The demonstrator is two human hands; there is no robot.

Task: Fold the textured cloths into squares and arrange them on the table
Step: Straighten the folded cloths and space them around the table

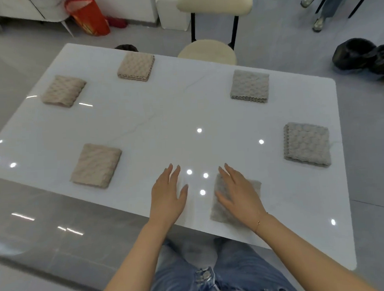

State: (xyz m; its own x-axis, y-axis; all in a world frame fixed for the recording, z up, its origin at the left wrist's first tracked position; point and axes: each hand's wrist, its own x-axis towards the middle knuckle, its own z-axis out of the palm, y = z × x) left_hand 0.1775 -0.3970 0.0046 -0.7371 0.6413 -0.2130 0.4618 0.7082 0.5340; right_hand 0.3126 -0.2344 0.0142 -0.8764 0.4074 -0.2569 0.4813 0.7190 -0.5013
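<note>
Right hand [237, 194] flat on grey cloth [253, 187], left hand [166, 194] open beside

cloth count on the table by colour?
Beige cloths: 3 — far-left, far-centre, near-left
Grey cloths: 3 — far-right, right, and one under the right hand, whose own point is
Total: 6, all on the white table
</note>
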